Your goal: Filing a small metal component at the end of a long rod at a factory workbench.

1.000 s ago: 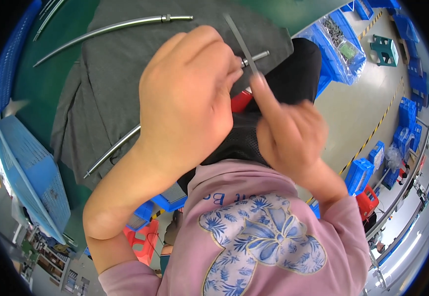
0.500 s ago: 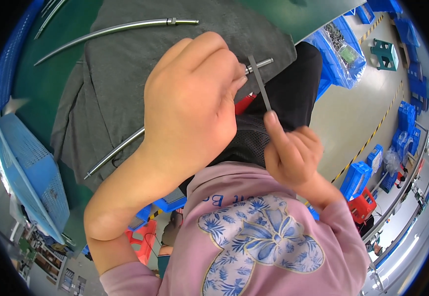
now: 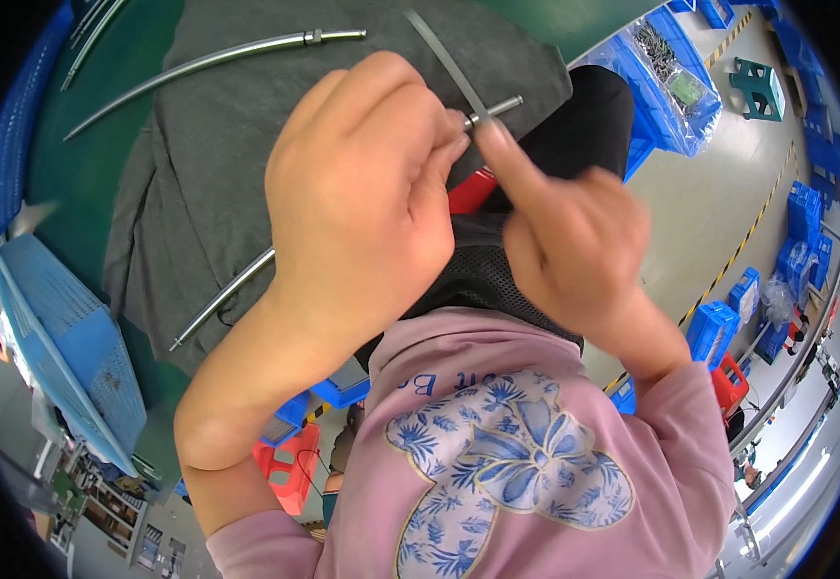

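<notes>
Closed around a thin shiny metal rod (image 3: 227, 294), my left hand (image 3: 357, 183) hides its middle. The rod's collared tip sticks out on the right past my fingertips, and its other end reaches down to the lower left. My right hand (image 3: 579, 241), somewhat blurred, grips a narrow flat grey file (image 3: 447, 66), index finger stretched along it. That file lies across the rod near its tip, pointing up and away. Beneath the hands spreads a dark grey cloth (image 3: 198, 145). On it rests a curved metal rod (image 3: 217, 63) with a collar near its right end.
More metal rods (image 3: 92, 48) lie on the green table (image 3: 140, 106) at the far left. A light blue perforated basket (image 3: 72, 338) stands left. To the right are a blue bin (image 3: 642, 116) with small parts in plastic and a green stool (image 3: 758, 89).
My right hand has pushed the file up and away across the rod, so its fingers are now close to the rod. The left hand keeps its hold, shifted slightly left.
</notes>
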Motion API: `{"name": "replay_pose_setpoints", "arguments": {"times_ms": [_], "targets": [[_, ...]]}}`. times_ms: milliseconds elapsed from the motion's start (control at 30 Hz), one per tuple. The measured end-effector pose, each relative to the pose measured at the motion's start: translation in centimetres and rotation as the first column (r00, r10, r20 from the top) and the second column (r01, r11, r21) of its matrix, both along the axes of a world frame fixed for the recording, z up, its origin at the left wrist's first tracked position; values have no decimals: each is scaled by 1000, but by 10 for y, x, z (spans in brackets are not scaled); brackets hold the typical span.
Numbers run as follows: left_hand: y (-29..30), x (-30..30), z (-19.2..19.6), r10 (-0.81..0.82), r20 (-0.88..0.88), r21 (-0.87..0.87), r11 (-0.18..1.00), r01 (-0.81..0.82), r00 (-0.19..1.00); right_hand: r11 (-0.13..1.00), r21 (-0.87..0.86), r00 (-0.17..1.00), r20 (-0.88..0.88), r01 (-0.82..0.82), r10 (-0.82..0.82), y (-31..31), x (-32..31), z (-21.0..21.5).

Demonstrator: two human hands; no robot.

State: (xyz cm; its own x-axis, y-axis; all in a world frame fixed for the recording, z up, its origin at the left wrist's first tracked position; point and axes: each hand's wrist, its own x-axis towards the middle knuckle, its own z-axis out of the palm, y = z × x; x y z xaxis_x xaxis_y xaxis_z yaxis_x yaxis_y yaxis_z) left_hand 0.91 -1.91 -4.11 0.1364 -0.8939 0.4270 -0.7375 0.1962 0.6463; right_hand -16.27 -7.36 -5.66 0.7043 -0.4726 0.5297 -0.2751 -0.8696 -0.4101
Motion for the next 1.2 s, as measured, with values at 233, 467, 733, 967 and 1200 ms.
{"name": "replay_pose_setpoints", "arguments": {"times_ms": [233,467,733,967,1200], "targets": [[0,0,1,-28,23,-7,1000,28,999,1000,-19,1000,-4,3,-3,0,1,-4],[1,0,2,-24,28,12,1000,24,999,996,-60,997,-34,69,-71,24,-21,-15],[2,-2,-3,21,21,-28,999,-21,1000,997,-53,999,-21,47,-48,40,-52,-48],[5,-1,0,25,64,-46,999,-22,998,997,70,1000,-1,-22,22,45,-84,-57],[9,1,5,-5,104,53,999,-1,995,981,184,998,28,-60,55,41,-79,-58]]}}
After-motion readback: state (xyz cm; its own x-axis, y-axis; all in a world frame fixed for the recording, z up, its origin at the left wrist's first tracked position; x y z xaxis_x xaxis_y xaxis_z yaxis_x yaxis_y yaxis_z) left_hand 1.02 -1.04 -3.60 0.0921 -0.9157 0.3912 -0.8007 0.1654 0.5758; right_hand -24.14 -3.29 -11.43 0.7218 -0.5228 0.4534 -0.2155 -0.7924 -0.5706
